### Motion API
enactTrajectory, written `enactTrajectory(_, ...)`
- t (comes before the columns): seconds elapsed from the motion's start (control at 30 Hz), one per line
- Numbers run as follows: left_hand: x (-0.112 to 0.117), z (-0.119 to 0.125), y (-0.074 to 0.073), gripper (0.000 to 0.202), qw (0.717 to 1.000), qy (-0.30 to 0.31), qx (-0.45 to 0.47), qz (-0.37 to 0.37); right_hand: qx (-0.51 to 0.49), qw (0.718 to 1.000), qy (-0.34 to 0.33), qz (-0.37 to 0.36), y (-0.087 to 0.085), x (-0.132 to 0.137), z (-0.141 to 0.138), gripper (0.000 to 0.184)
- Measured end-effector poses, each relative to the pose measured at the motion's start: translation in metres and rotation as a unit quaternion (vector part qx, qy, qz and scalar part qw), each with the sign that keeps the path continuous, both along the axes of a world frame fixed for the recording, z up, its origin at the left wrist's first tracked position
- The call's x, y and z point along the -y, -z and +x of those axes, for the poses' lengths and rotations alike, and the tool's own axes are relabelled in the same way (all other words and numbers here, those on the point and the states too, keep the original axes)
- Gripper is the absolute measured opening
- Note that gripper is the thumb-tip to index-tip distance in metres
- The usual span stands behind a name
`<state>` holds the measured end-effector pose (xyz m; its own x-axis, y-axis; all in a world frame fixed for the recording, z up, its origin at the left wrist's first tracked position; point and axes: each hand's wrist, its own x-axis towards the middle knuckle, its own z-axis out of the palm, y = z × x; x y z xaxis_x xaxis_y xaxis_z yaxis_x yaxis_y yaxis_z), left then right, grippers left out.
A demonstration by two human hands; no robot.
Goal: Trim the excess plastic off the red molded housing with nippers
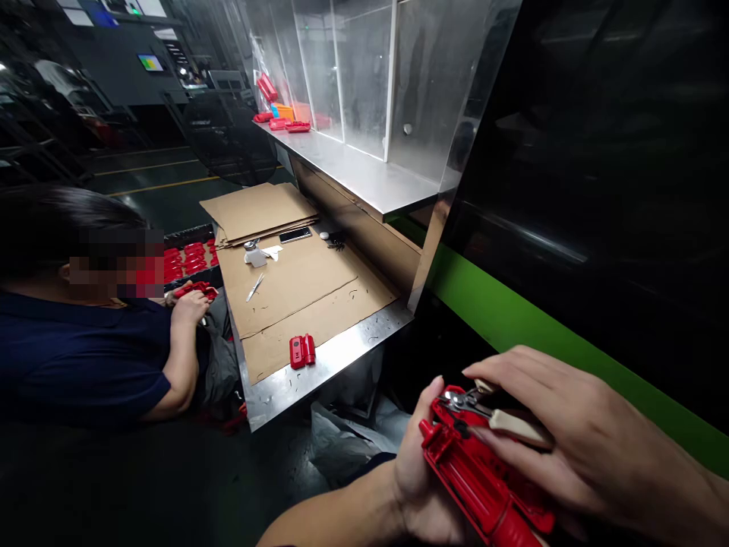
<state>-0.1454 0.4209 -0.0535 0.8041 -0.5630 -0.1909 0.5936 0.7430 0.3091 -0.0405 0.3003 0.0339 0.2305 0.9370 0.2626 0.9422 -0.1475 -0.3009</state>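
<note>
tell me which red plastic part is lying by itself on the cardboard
It's the red part near the front edge of the cardboard. Others sit on the steel shelf, beside the seated co-worker, or between the left hand and right hand.

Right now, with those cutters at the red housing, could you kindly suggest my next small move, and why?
Probably steady the red plastic housing in your left hand before closing the cream-handled steel cutters in your right hand, since their tips sit over its moulded edge.

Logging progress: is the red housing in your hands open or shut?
Open: the housing shows its hollow interior, in the left hand.
</note>
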Motion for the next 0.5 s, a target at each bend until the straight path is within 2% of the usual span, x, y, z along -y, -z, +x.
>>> enactTrajectory(0.07, -0.001, 0.0, 0.003, 0.132, 0.999, -0.027, 0.026, -0.023, 0.088, 0.996, 0.025, -0.002, 0.003, 0.008, -0.004, 0.036)
enactTrajectory(0.17, -0.001, -0.002, 0.01, 0.122, 0.994, -0.062, 0.071, -0.046, 0.163, 0.986, 0.039, -0.003, 0.006, 0.014, -0.011, 0.037)
enactTrajectory(0.27, -0.002, -0.002, 0.014, 0.102, 0.991, -0.114, 0.042, -0.049, 0.208, 0.976, 0.059, -0.003, 0.009, 0.014, -0.016, 0.038)
enactTrajectory(0.5, 0.0, 0.0, 0.007, 0.097, 0.993, -0.105, 0.005, -0.062, 0.187, 0.979, 0.087, 0.004, 0.012, 0.011, -0.024, 0.035)
